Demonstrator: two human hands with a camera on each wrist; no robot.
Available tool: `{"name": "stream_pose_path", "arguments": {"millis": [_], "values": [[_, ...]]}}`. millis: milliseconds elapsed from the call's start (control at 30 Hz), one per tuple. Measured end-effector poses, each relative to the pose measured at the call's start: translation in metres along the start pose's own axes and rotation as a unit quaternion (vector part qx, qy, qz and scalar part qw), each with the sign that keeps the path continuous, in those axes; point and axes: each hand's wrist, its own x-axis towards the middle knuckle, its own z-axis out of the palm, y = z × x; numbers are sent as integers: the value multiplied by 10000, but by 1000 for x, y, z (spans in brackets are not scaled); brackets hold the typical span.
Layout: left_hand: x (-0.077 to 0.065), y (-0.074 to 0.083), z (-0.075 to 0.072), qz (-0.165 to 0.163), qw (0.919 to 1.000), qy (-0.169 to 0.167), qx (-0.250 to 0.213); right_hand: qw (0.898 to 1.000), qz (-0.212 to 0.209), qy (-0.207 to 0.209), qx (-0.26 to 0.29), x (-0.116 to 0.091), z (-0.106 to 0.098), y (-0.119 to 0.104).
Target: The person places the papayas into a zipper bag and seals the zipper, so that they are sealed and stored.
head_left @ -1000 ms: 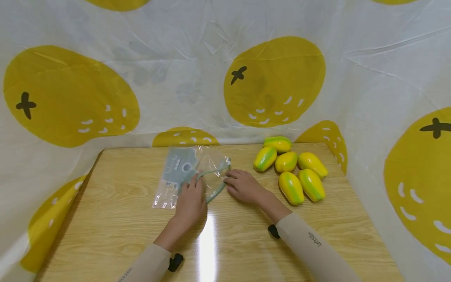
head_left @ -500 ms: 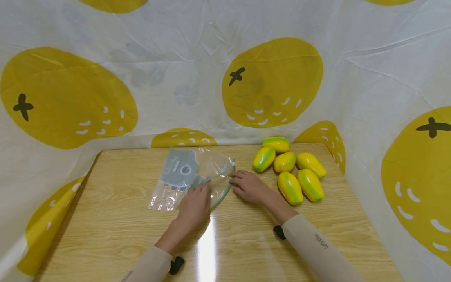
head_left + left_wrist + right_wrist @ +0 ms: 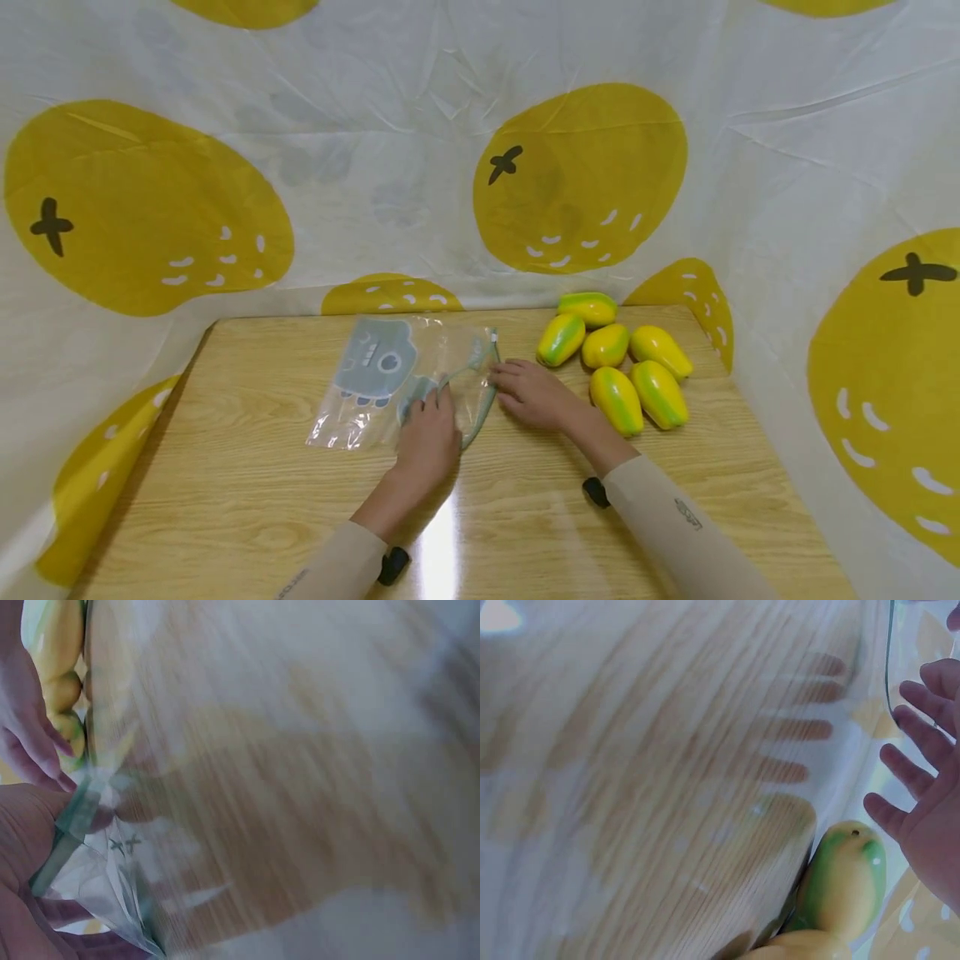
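A clear zip bag with a grey-blue cartoon print lies on the table, its green-edged mouth toward the right and parted into a loop. At the near side of that mouth, my left hand holds the bag's edge; the left wrist view has the green strip between thumb and fingers. My right hand rests by the mouth's right end, fingertips at the rim. Its fingers are spread and loosely bent in the right wrist view, with no grip visible. Whether they touch the bag is unclear.
Several yellow-green papayas are grouped to the right of my right hand, close to its forearm. The wooden table ends at a white cloth with large yellow fruit prints, which hangs behind and along the sides.
My left hand has shifted right along the bag's mouth, and my right hand a little right. The bag's closed end has slid slightly left, uncovering more of the print.
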Motion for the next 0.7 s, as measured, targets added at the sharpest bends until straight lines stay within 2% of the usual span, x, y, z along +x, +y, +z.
{"name": "stream_pose_path", "arguments": {"millis": [133, 300, 433, 567, 700], "values": [[2, -3, -3, -94, 9995, -112, -287, 9998, -35, 135, 141, -5, -3, 0], [5, -3, -6, -104, 9991, -168, -375, 9995, -204, 211, 107, -8, -3, 0], [6, -3, -4, -121, 9986, -171, -483, 9981, -287, 523, 125, -15, -7, -2], [5, -4, -1, -175, 9979, -189, -596, 9953, -125, 921, 266, -27, -17, 0], [6, -6, -1, -176, 9976, -176, -647, 9933, 180, 1076, 373, -42, -30, 5]]}}
